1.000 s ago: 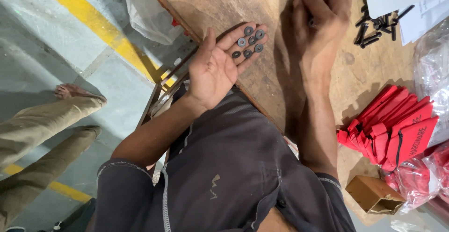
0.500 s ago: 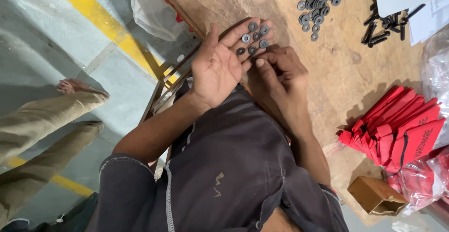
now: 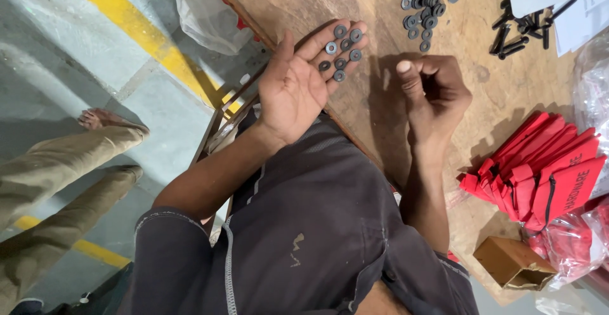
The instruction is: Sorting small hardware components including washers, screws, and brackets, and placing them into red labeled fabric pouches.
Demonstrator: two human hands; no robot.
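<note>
Head view: left hand (image 3: 295, 90) lies palm up, fingers spread flat, with seven dark washers (image 3: 341, 52) resting on its fingers; right hand (image 3: 438, 96) sits at 3 o'clock from it above the table (image 3: 368, 109), fingers curled loosely together, and whether it pinches anything I cannot tell. At 12 o'clock a washer pile (image 3: 428, 1) lies on the wood, black bolts (image 3: 517, 32) beside it at 1 o'clock; red pouches (image 3: 545, 169) lie at 4 o'clock, a small cardboard box (image 3: 514, 264) nearer 5.
</note>
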